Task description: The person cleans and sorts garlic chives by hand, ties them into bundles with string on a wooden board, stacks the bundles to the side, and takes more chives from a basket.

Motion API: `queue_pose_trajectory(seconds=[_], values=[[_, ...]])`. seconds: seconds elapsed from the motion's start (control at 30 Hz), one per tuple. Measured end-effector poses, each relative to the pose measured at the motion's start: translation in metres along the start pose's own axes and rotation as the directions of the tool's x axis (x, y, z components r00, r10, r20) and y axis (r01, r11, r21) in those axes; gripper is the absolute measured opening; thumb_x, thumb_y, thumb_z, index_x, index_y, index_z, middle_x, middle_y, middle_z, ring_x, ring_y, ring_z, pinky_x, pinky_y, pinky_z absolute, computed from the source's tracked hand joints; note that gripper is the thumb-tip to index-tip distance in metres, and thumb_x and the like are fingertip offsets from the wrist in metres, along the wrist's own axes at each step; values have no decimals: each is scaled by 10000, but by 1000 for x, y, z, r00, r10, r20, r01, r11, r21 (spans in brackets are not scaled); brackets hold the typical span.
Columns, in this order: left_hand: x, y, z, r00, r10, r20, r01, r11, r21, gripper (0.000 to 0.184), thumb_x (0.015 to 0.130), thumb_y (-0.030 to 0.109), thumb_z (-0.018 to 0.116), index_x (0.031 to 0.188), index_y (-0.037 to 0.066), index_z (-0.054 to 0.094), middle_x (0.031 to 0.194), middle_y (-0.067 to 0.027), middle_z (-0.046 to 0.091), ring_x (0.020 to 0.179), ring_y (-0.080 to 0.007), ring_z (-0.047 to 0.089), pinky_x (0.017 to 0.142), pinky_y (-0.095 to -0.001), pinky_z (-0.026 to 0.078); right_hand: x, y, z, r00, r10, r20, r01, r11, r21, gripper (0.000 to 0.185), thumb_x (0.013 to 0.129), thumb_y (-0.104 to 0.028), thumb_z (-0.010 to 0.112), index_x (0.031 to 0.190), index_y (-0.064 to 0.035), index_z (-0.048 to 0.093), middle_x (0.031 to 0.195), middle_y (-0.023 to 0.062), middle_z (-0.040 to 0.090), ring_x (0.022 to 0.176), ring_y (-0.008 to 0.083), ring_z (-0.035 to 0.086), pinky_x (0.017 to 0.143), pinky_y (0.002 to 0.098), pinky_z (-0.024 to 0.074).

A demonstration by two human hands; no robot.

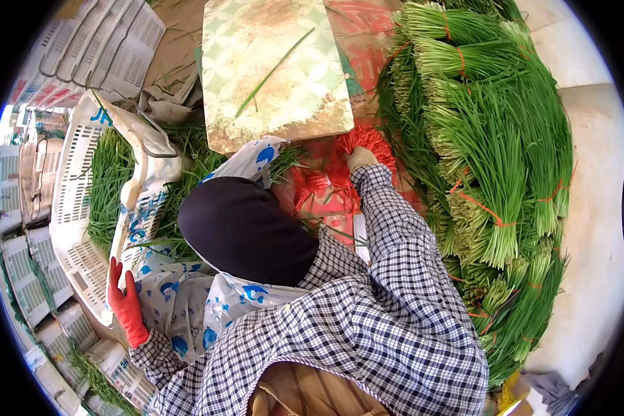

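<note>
My left hand [125,305], in a red rubber glove, is beside the rim of a white plastic crate [83,267] with its fingers stretched out, and nothing shows in it. Cut green stalks [111,187] lie inside that crate. My right hand [360,159], in a pale glove, reaches into a pile of red ties [374,145] just below a patterned board [277,76]. Its fingers are hidden, so I cannot see whether it grips any ties. One loose green stalk [274,73] lies across the board.
Tied bundles of long green stalks [492,132] are heaped on the right beside a pale wall [596,173]. Stacked crates [111,45] stand at the upper left, with more along the left edge. A dark-covered knee [249,232] and a blue-printed apron [180,298] fill the middle.
</note>
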State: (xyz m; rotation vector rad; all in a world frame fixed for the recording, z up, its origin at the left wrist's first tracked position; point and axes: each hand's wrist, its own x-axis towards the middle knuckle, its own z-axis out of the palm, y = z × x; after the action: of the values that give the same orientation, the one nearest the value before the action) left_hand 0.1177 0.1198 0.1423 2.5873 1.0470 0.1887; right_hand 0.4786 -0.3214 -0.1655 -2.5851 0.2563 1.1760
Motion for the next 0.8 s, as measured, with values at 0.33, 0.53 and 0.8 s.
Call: queue_pose_trajectory(seconds=[0.33, 0.53, 0.8], values=[[5, 16, 1, 999, -45, 2, 45, 999, -1, 498, 925, 88, 589, 1410, 125, 486, 1214, -119, 653, 1096, -165, 615, 819, -288, 462, 26, 79, 84, 911, 251, -329, 234, 343, 910, 271, 868, -223, 639, 1018, 3, 658, 738, 56, 600, 563, 147, 496, 537, 316, 439], [37, 89, 17, 990, 83, 110, -14, 853, -522, 478, 941, -21, 474, 1415, 39, 449, 1246, -116, 617, 1146, -151, 574, 964, -259, 436, -82, 30, -73, 802, 19, -597, 591, 121, 798, 190, 923, -157, 606, 767, -53, 582, 522, -32, 461, 429, 40, 351, 427, 249, 292], [160, 275, 213, 392, 920, 0, -850, 362, -382, 651, 897, 215, 619, 1471, 72, 347, 1506, -143, 367, 1396, -320, 335, 1146, -409, 269, -171, -89, -195, 726, -490, -483, 667, 326, 670, 155, 892, -97, 641, 773, 2, 649, 642, 39, 611, 581, 110, 580, 552, 258, 488]])
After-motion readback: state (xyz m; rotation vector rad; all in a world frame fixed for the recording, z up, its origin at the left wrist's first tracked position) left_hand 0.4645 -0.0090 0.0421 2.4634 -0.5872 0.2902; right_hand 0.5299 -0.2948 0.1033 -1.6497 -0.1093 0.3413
